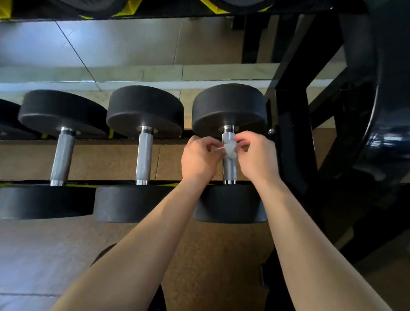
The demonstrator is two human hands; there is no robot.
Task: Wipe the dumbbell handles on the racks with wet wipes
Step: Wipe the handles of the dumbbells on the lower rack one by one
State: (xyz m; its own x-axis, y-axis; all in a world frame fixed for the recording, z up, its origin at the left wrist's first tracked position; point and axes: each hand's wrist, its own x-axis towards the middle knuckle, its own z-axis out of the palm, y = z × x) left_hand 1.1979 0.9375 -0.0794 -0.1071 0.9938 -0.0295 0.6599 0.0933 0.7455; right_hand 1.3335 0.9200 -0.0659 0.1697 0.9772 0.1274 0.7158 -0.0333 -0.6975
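Several black dumbbells with knurled chrome handles lie across the lower rack rails. The rightmost dumbbell handle [229, 167] runs between my two hands. A small crumpled white wet wipe [229, 149] is stretched over that handle's upper half. My left hand [200, 158] pinches the wipe's left end, and my right hand [255, 157] pinches its right end. Left of it stand the middle dumbbell handle [144, 155] and another handle [62, 156], both bare.
The black rack upright [291, 125] stands just right of my right hand. A big black weight [392, 92] bulges at the far right. An upper shelf with yellow-trimmed weights [93, 0] hangs overhead. Brown rubber floor [33, 254] lies below.
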